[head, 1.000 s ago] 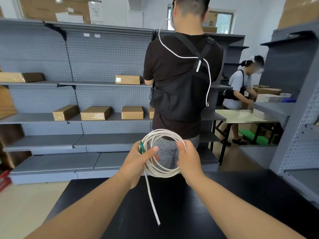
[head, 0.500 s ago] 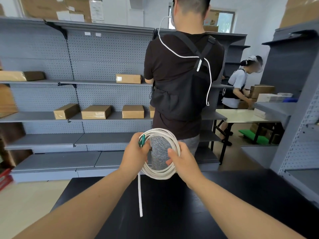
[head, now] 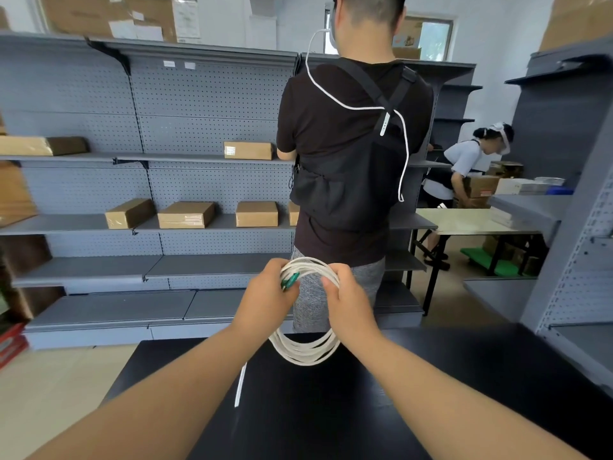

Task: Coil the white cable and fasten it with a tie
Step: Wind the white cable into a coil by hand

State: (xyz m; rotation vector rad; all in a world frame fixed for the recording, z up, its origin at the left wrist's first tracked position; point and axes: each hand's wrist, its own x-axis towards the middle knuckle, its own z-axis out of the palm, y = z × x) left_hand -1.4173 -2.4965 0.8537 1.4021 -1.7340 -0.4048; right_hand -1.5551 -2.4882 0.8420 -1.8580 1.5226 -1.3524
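white cable coil (head: 305,353) now squeezed from round to oval; left hand (head: 265,293) pinches its 10 o'clock plus green piece (head: 289,280), right hand (head: 348,300) grips 2 o'clock. tie-ready.

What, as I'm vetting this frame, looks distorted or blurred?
Head view: the wide-angle lens bows the grey shelving at the edges; the white cable, left hand and right hand are sharp; light is even, with a faint sheen on the black table.
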